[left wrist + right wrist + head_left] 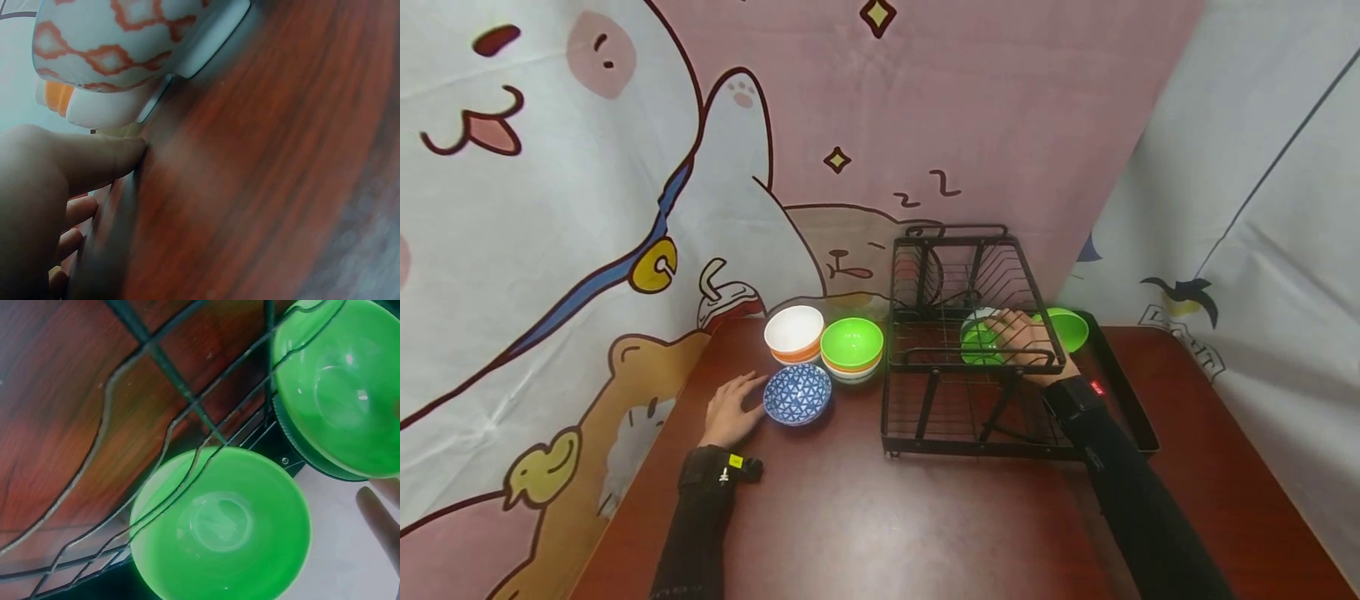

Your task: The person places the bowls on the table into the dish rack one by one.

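R hand point(1026, 335) fingers gripping green bowl point(981, 346) amid rack point(985, 448), L hand point(731, 410) fingers loose on surface point(880, 517) nr blue bowl point(797, 394); poss. tip/drop if green rim snags wire.

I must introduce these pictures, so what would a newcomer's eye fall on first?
Probably the cartoon backdrop, filling the head view's upper part behind the table. Next, perhaps, the bright green bowl in the right hand, at the black two-tier rack right of centre. The blue patterned bowl sits beside the left hand.
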`<state>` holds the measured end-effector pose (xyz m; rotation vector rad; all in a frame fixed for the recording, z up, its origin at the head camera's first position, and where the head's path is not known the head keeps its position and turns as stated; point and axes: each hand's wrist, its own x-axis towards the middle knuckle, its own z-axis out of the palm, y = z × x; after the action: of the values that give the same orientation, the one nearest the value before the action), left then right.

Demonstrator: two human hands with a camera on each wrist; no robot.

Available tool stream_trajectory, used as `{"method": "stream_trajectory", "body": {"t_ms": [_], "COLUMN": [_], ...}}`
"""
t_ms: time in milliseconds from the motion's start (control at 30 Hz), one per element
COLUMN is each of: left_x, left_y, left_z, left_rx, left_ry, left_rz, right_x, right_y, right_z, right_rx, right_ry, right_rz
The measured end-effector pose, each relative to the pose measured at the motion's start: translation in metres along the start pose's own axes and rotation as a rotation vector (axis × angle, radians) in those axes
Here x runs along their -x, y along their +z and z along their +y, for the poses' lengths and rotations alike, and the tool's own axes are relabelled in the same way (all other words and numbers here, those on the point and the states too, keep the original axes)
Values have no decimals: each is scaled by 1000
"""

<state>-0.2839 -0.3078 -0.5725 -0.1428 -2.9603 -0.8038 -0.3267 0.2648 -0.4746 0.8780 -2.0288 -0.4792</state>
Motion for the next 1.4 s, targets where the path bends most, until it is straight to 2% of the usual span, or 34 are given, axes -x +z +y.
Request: {"method": "stream_trajectory", "body": {"t_ms": [33,67,100,167,267,367,400,500,600,700,833,933,1033,1200,1300,1400], "left_x": [0,0,0,0,0,1,1,2,3,2,1,0,0,-1,-1,-2], "left_y": [0,0,1,1,1,1,0,-1,-2,-2,-1,0,0,1,1,1], "left_z": [0,-1,-1,-1,-2,0,1,3,3,2,0,-1,-1,0,1,3], "left_rx": [2,4,5,7,7,5,7,11,14,12,16,24,28,18,18,23], "left_ry": [0,3,5,8,8,-3,-8,-16,-17,-12,-12,-16,-16,-12,-14,-19], "left_rz": [-2,-1,1,5,10,5,1,-7,-10,-9,-18,-25,-25,-28,-28,-25], "right_x": [2,4,6,11,14,14,14,18,27,42,71,100,134,182,197,203], "right_y": [-1,0,1,0,-8,-27,-33,-53,-74,-93,-111,-117,-113,-98,-88,-81], "right_z": [0,0,1,2,6,12,14,23,29,33,37,40,44,48,45,41], "right_rx": [-76,-192,-244,-533,-624,-563,-552,-527,-500,-512,-581,-640,-693,-732,-763,-803], "right_ry": [30,69,86,193,295,422,457,553,657,797,998,1114,1163,1166,1163,1165], "right_rz": [-31,2,23,82,54,-91,-109,-88,-30,16,33,-16,-111,-290,-392,-476]}}
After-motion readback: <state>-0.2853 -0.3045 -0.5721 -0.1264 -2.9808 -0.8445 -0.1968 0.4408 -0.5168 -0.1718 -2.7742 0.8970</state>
